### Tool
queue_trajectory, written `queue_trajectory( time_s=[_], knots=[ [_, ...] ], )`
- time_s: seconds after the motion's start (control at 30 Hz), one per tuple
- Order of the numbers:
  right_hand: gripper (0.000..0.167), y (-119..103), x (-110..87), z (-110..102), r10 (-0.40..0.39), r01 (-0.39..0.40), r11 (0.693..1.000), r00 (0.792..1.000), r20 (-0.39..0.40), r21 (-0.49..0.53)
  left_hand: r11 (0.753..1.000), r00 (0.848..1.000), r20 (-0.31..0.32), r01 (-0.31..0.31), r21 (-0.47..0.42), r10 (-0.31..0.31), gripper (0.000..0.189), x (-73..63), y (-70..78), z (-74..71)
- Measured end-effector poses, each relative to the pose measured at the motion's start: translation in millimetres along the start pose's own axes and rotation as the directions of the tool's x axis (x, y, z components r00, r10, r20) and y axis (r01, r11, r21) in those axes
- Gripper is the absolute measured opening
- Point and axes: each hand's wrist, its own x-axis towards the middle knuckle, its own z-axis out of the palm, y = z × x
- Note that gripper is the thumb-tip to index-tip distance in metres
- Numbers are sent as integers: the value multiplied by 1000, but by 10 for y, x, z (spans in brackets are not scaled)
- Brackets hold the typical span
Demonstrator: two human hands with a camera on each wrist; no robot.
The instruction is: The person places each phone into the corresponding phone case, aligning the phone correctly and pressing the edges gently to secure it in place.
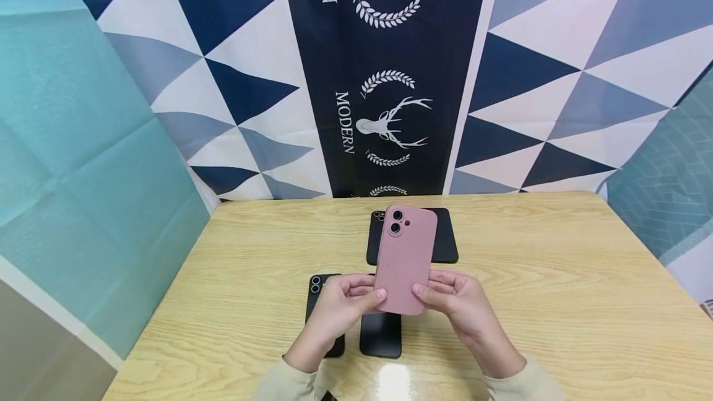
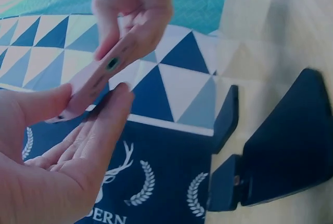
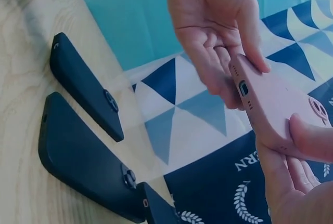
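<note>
A pink phone case with two round camera rings is held up over the table, tilted, its back toward the head camera. My left hand pinches its lower left edge, thumb on the back and fingers behind. At the lower right edge my right hand grips it the same way. The bottom edge with its port opening shows in the right wrist view. Below the hands lie a black phone and, partly hidden by my left hand, another black phone with a camera bump.
Behind the pink case, a black phone-like item with camera rings shows on the left and a plain black surface on the right. The wooden table ends at a patterned cloth at the back. A teal cloth hangs at left.
</note>
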Motion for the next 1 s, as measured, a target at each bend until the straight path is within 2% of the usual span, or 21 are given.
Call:
queue_trajectory(
  time_s=[0.07, 0.17, 0.33, 0.5, 0.63, 0.73, 0.83, 1.0],
  knots=[
    [50, 15, 8, -11, -1, 2, 1000, 1000, 28, -18, 999, 1000, -19, 1, 49, 0, 34, 20, 30, -22],
    [52, 46, 5, -20, 2, 0, 999, 997, 71, -36, 998, 998, -64, -6, 70, 11, 34, 41, 61, -38],
    [53, 109, -8, -15, 7, -5, 1000, 990, 142, -18, 1000, 989, -143, -26, 6, 26, 30, 24, 74, -25],
    [50, 102, 31, -23, 8, -5, 1000, 982, 189, -14, 995, 974, -225, -10, -94, -11, 29, 31, 52, 3],
    [53, 90, 44, -29, 14, 1, 998, 973, 232, -66, 994, 964, -263, 3, -108, -32, 29, 25, 0, 11],
    [58, 60, 53, -23, 15, 12, 994, 971, 238, -112, 995, 960, -278, 0, -99, -27, 29, 24, -24, 5],
    [59, 15, 65, -14, 2, 22, 994, 978, 211, -112, 995, 960, -280, 3, -96, -30, 29, 22, -29, -3],
    [55, -56, 97, -15, -5, 17, 997, 989, 149, -79, 995, 973, -231, 0, -99, -23, 30, 15, -41, -10]
  ],
)
